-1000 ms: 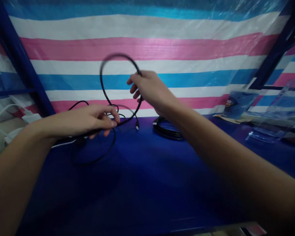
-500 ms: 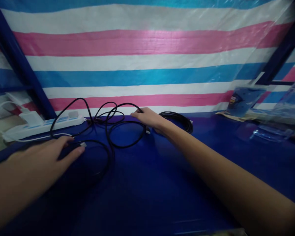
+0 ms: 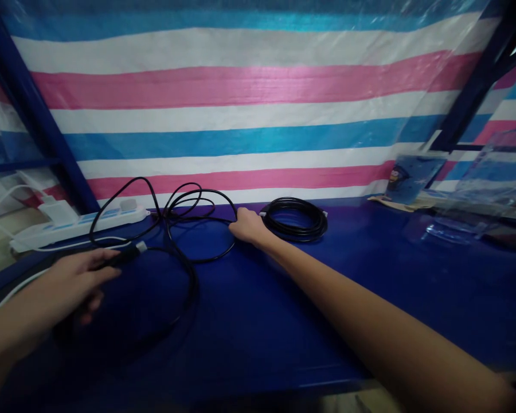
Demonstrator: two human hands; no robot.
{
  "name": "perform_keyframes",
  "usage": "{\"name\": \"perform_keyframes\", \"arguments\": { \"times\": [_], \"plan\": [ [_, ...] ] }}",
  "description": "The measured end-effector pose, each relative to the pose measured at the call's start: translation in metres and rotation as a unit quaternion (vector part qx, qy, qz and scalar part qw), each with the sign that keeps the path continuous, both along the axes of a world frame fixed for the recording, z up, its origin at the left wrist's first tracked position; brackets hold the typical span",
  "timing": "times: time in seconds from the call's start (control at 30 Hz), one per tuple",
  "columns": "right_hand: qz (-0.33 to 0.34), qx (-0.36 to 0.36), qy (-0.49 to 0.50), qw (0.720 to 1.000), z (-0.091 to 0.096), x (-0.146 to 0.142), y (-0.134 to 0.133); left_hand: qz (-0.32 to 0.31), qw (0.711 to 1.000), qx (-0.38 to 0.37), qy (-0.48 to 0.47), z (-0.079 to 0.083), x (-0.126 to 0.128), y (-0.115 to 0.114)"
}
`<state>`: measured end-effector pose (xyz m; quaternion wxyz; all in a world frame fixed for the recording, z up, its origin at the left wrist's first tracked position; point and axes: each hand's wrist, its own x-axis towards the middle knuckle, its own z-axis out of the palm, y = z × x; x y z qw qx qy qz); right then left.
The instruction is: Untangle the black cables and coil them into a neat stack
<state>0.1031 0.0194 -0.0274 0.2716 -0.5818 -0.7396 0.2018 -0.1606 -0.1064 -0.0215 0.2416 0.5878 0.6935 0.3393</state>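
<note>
A long black cable (image 3: 184, 252) lies in loose tangled loops on the blue table (image 3: 284, 310). My left hand (image 3: 75, 275) is at the left, its fingers closed round the cable's plug end (image 3: 133, 251), whose metal tip pokes out to the right. Farther back my right hand (image 3: 247, 225) rests on the table with fingers curled on the cable's other end. Just to its right lies a second black cable (image 3: 296, 218), wound in a neat coil.
A white power strip (image 3: 77, 225) with a white charger (image 3: 58, 209) plugged in lies at the back left. A striped pink, white and blue tarp (image 3: 249, 103) hangs behind. Clear plastic packets (image 3: 468, 201) sit at the back right.
Both hands came down from holding a raised cable loop. The cable now lies on the table; my left hand has taken the plug end and my right hand drew back slightly left.
</note>
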Motion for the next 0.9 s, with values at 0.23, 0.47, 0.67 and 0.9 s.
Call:
{"name": "perform_keyframes", "arguments": {
  "times": [0.23, 0.47, 0.67, 0.9],
  "plan": [
    [0.091, 0.067, 0.282, 0.953, 0.036, -0.005, -0.01, 0.026, 0.931, 0.025, -0.364, 0.063, 0.039, 0.014],
    [0.201, 0.403, 0.073, 0.89, 0.046, -0.026, -0.062, -0.051, 0.876, 0.114, -0.466, 0.095, 0.107, 0.04],
    [0.221, 0.474, -0.116, 0.845, 0.035, -0.026, -0.067, -0.12, 0.916, 0.082, -0.375, 0.125, 0.119, 0.06],
    [0.118, 0.382, 0.118, 0.909, 0.084, 0.049, -0.04, -0.233, 0.954, 0.145, -0.118, 0.13, 0.124, 0.045]
  ]
}}
